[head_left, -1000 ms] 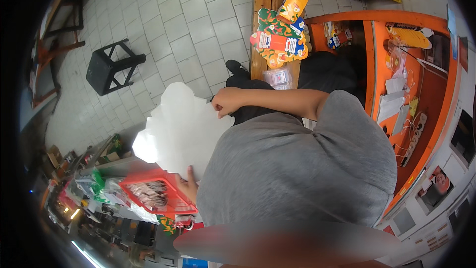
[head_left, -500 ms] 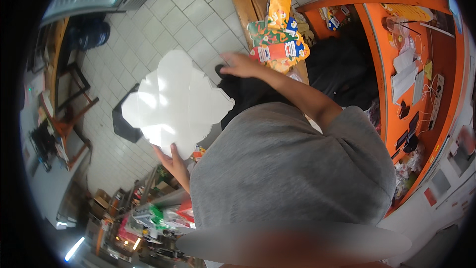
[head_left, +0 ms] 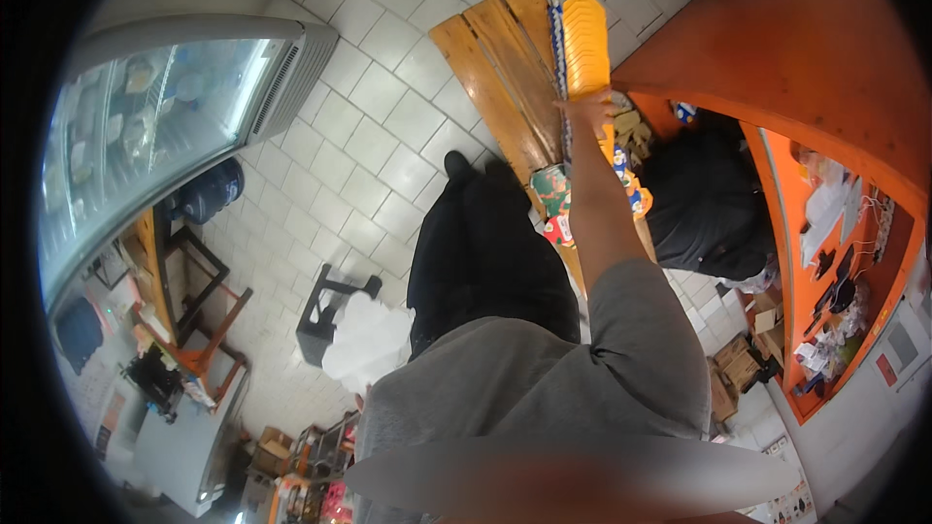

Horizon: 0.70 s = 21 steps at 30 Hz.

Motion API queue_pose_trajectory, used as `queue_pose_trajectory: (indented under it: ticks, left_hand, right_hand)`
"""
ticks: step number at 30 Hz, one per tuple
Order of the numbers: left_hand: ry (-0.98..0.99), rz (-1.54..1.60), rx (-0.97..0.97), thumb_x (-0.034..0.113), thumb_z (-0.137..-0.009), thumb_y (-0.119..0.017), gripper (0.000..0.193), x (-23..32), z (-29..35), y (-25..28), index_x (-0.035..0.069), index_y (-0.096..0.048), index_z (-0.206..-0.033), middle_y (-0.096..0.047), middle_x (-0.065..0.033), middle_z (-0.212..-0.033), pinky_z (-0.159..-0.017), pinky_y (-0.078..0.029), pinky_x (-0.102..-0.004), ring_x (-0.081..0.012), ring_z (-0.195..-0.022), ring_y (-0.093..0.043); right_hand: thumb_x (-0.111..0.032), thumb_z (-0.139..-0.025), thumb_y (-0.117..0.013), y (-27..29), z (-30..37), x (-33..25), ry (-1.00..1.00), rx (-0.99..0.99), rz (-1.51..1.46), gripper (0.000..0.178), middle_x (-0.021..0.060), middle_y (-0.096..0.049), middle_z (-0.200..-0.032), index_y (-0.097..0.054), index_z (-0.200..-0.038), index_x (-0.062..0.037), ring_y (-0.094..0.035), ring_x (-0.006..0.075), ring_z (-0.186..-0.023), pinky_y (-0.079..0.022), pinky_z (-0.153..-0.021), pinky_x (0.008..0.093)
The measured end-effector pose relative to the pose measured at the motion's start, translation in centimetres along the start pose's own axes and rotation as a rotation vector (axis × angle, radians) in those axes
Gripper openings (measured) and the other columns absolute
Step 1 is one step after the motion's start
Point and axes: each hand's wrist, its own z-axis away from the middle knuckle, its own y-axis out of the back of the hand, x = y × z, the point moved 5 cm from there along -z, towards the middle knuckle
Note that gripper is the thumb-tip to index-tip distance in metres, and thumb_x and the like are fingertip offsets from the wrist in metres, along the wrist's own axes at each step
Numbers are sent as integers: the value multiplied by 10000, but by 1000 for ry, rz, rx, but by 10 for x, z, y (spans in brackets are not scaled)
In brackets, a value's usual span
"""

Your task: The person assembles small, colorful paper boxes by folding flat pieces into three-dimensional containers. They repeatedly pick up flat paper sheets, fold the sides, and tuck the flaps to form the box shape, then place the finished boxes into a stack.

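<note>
A row of yellow die-cut card sheets (head_left: 585,34) stands packed together on a slatted wooden bench (head_left: 500,68). Across its near end lies my right hand (head_left: 586,109), arm stretched forward, fingers spread apart and touching the sheets. Below it, colourful printed card pieces (head_left: 553,189) show in green, red and yellow, partly covered by my forearm. At my left side is a white card sheet (head_left: 369,342) with a wavy outline, low over a black stool (head_left: 320,315). Only a sliver of my left hand (head_left: 360,401) shows beside that sheet; my shirt hides the rest.
A glass-fronted fridge (head_left: 155,126) stands at the far left, with a blue water bottle (head_left: 212,189) near it. On the right, an orange counter (head_left: 777,68) holds cables and papers. Dark cloth (head_left: 709,199) hangs beside the bench. Cardboard boxes (head_left: 743,369) sit behind on the right.
My right hand has reached forward onto the yellow sheets. The white sheet has dropped back to my left side, and my left hand is now mostly hidden. The whole view has shifted.
</note>
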Motion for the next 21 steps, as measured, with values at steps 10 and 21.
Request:
queue_pose_trajectory:
  ticks: [10, 21]
  left_hand:
    - [-94, -608, -151, 98, -903, -537, 548, 102, -126, -38, -3, -292, -1381, -456, -169, -1286, -959, -391, -333, -215, -1144, -473]
    - [-22, 252, -181, 70, -911, -529, 498, 151, -90, -98, 5, -308, -1352, -502, -114, -1220, -888, -436, -298, -179, -1083, -509]
  right_hand:
    - [-348, -492, -845, 0, -54, 11, 244, -154, -79, 1125, 189, -404, -1310, -199, -1378, -97, -437, 365, -1191, -422, -944, 475]
    - [84, -549, -751, 71, 40, -142, 762, -566, -1012, 1003, 149, -477, -1194, -165, -1358, -18, -538, 236, -1047, -469, -897, 343]
